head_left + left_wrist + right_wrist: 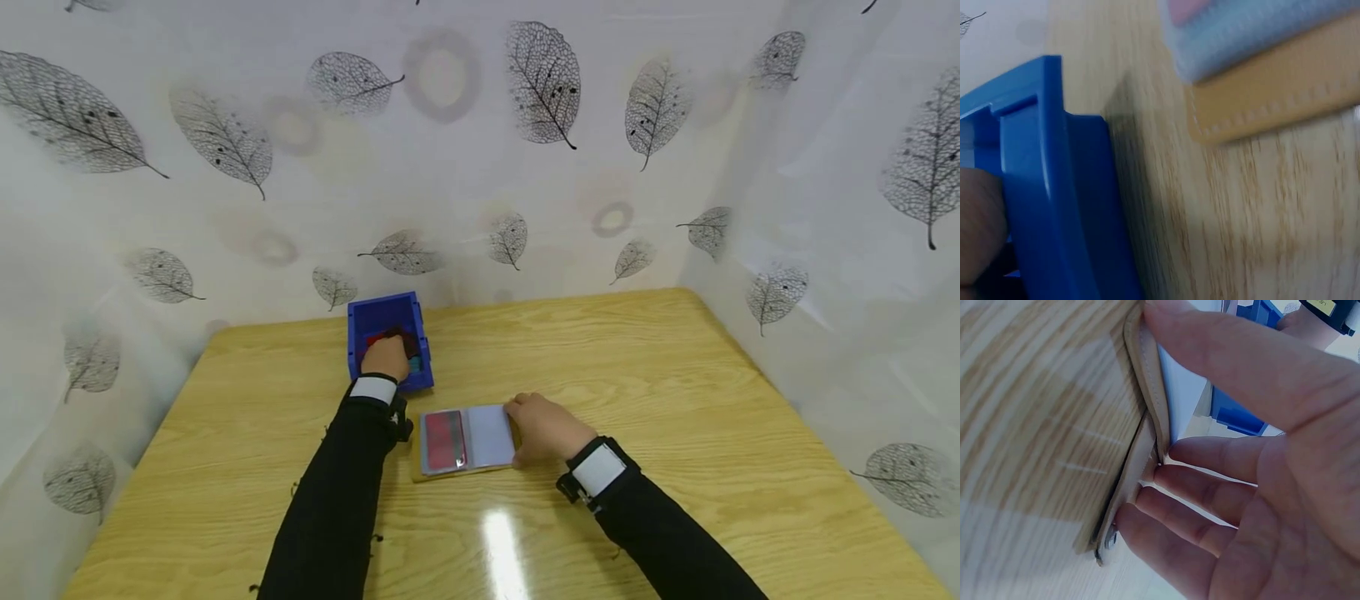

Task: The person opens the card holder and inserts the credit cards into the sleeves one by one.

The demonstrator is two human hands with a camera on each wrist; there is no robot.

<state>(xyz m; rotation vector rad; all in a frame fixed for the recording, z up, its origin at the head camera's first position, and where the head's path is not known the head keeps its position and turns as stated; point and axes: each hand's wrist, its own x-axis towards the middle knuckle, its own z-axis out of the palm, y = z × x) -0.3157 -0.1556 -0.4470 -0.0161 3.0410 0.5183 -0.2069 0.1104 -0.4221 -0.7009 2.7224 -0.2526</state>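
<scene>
An open tan leather card holder with clear sleeves lies on the table. A red card shows in its left sleeve; the right sleeve looks pale. My right hand holds the card holder's right edge. In the right wrist view, the thumb is at one end of the edge and the fingertips touch it and the strap with a metal snap. My left hand reaches down into a blue bin beside red and dark items. The left fingertips are hidden.
The bin stands at the back left of the wood-grain table, just beyond the card holder. A pale sheet with leaf prints hangs behind the table and along its sides.
</scene>
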